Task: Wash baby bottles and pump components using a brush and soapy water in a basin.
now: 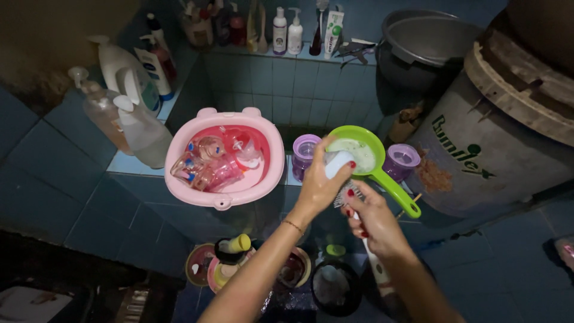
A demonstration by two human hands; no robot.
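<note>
Leftmost, pump bottles (128, 104) crowd the blue tiled ledge (128, 162), and just beside them sits a pink tub (222, 197) holding clear pinkish bottle parts (206, 164) in water. Below it, in the dark, lie round lids and a yellow-topped bottle (234, 245). Next, the left hand (326, 179) is wrapped around a small white bottle (338, 162), thumb and fingers closed on it, held above the ledge in front of a green scoop (373, 164) of milky water. A purple cup (305, 152) stands just left of the scoop, another (400, 160) just right. The right hand (373, 218) grips the white handle of a bottle brush (353, 197) in a closed fist, its bristles touching the bottle's lower end. Farther right stands a large grey barrel (490, 149), with a metal basin (427, 39) behind it.
</note>
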